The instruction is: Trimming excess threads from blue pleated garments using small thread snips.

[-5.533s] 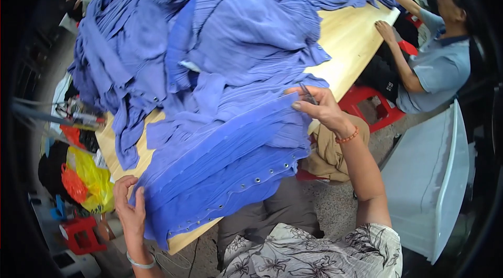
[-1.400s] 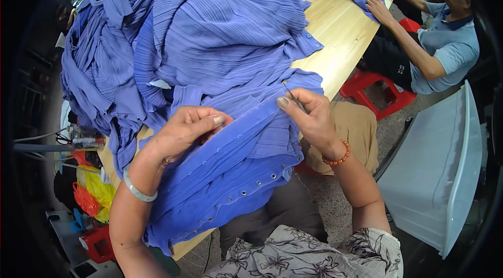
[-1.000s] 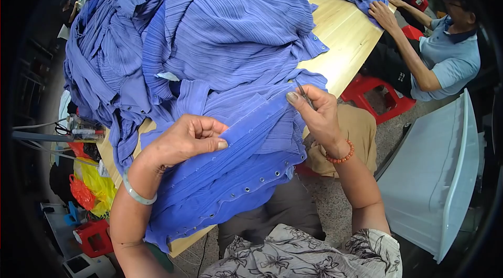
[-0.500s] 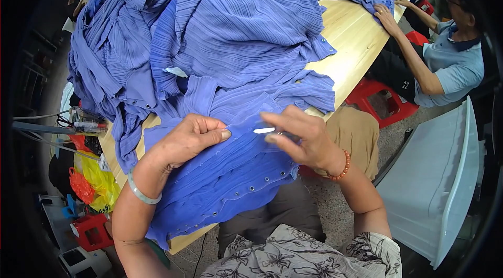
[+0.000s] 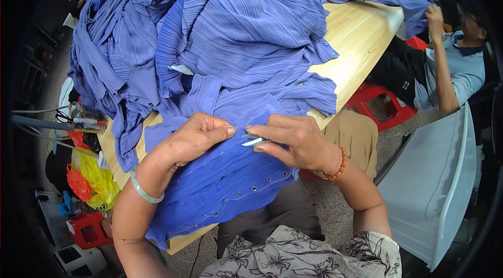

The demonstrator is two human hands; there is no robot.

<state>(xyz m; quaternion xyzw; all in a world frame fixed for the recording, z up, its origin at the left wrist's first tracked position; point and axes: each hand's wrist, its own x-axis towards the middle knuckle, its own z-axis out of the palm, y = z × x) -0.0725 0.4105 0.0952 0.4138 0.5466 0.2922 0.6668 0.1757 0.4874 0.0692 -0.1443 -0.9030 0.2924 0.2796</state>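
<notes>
A blue-violet garment [image 5: 220,183] lies over the table's near edge and my lap, with a row of small metal eyelets along its lower side. My left hand [image 5: 201,134] is closed, pinching the cloth between thumb and bent forefinger. Just to its right, my right hand [image 5: 301,142] grips a small pair of thread snips [image 5: 254,142]. The snips' blades stand apart and point left at the cloth, close to my left thumb. Most of their handle is hidden inside my right hand.
A large heap of ribbed blue-violet garments [image 5: 241,26] covers much of the wooden table [image 5: 361,29]. At the right a co-worker [image 5: 456,68] sits by a red stool [image 5: 385,107]. A pale plastic bin [image 5: 424,183] stands at my right; yellow bags [image 5: 99,178] hang left.
My right hand has moved slightly left with the snips, nearer my left thumb, and the blades now show spread. The co-worker has lifted a piece of cloth off the table's right edge.
</notes>
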